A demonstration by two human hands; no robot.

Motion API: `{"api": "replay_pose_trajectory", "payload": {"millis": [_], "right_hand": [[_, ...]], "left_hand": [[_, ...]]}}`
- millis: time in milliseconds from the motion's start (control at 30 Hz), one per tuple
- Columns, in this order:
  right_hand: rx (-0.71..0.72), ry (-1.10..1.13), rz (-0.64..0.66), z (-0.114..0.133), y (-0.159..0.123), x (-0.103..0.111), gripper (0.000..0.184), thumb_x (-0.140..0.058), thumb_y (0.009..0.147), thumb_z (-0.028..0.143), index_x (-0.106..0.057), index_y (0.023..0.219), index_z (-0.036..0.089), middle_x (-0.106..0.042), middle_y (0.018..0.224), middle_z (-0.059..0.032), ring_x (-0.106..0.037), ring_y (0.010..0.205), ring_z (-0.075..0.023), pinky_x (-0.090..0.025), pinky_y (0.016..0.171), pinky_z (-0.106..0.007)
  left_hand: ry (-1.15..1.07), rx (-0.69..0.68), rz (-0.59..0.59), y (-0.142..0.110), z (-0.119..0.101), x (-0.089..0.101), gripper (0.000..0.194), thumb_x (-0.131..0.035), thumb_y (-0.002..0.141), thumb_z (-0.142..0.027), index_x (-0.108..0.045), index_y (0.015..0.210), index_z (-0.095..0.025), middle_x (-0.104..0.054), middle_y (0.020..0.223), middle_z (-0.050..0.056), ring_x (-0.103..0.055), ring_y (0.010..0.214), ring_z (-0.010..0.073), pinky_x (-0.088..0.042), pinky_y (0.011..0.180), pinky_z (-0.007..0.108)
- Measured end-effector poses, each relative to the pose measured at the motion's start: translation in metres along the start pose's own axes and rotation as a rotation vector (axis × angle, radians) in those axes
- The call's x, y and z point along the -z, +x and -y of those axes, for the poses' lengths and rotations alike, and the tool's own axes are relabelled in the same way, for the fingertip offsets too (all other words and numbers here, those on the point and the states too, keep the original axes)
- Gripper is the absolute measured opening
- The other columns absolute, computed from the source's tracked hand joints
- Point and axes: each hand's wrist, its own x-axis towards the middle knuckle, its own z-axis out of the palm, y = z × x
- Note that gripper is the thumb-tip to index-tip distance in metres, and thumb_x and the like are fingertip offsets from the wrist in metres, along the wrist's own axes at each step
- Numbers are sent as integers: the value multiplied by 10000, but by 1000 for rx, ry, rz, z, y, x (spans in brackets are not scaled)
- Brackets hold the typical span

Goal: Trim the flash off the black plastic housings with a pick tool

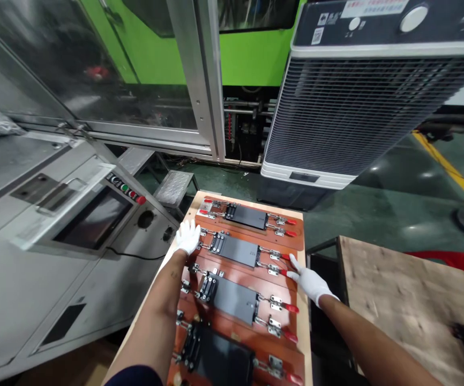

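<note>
My left hand (188, 236), in a white glove, lies over the left end of the second fixture row, fingers stretched out. It covers the handles of the toggle clamps there. My right hand (311, 280), also gloved, is at that row's right end with fingers apart, touching the red handles (284, 272) of two toggle clamps (272, 269). Between the hands, a flat grey rectangular part (238, 250) sits in the fixture, with a black hinge-like block (217, 243) at its left end. Similar parts lie in the row behind (247, 216) and the nearer rows (234, 298).
The fixture board (301, 321) has a pale wooden edge. A control panel with a screen (94, 217) and buttons stands at left. Behind are a grey air cooler (336, 107) and a green machine (248, 61). A wooden-topped table (401, 289) is at right.
</note>
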Motion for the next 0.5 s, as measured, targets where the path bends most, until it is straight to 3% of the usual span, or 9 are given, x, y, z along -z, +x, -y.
{"api": "replay_pose_trajectory", "payload": {"millis": [67, 133, 233, 333, 500], "right_hand": [[-24, 67, -61, 0, -18, -15, 503, -546, 963, 352, -618, 1431, 184, -744, 1254, -134, -696, 1173, -282, -496, 963, -323], [-14, 214, -55, -4, -37, -37, 347, -560, 934, 412, -780, 1081, 189, -794, 1042, -112, -732, 1012, -279, -519, 870, -309], [1, 529, -15, -10, -58, -69, 272, -647, 806, 442, -703, 690, 202, -737, 726, -55, -705, 789, -258, -519, 755, -308], [-35, 746, -27, -8, -61, -85, 254, -699, 688, 424, -616, 573, 213, -627, 571, -16, -635, 660, -228, -504, 691, -316], [-136, 797, -39, -1, -59, -83, 321, -692, 680, 397, -501, 469, 247, -556, 486, -12, -612, 608, -221, -497, 635, -315]], "left_hand": [[9, 56, -8, -18, 5, 4, 660, -131, 1060, -385, -515, 1509, -91, -504, 1562, 206, -438, 1475, 323, -361, 1196, 463], [14, 74, 34, -37, 13, 6, 673, -160, 1059, -420, -688, 1315, -92, -657, 1380, 225, -596, 1326, 337, -455, 1106, 453], [19, 41, 154, -54, 23, 7, 538, -346, 1038, -426, -793, 1039, -126, -761, 1174, 197, -697, 1170, 304, -524, 1000, 393], [25, 26, 245, -50, 26, 10, 397, -482, 1018, -401, -771, 992, -130, -783, 1101, 155, -728, 1089, 249, -533, 983, 402], [-7, 56, 274, -35, 26, 23, 297, -607, 959, -399, -739, 970, -133, -779, 1057, 158, -734, 1037, 257, -532, 970, 444]]}}
